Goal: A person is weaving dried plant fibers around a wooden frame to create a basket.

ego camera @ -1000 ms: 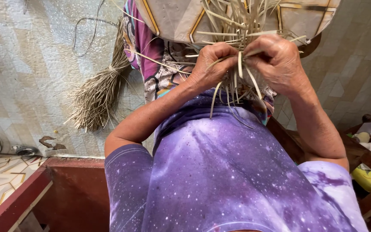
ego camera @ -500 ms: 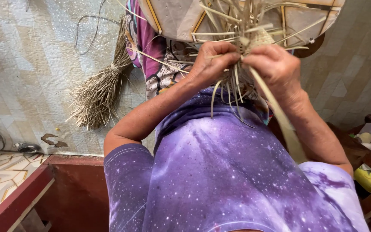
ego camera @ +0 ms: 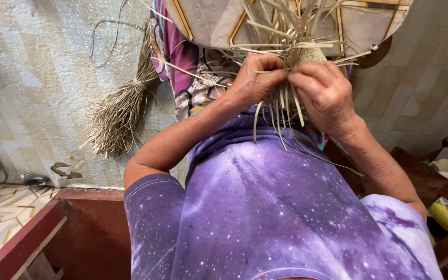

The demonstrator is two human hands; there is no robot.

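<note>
Dry, flat, pale straw strips (ego camera: 291, 46) fan out stiffly from a small woven piece (ego camera: 309, 54) held above the purple shirt (ego camera: 286, 218). Left hand (ego camera: 257, 78) and right hand (ego camera: 323, 93) both pinch strips, fingers closed.

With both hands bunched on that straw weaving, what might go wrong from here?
1. Loose strips fan out from the woven piece; those not pinned by the left hand or right hand may slip and loosen the weave.
2. Stiff strip ends dangle against the purple shirt and could snag or bend.
3. The hands crowd together, hiding the crossing point.
</note>
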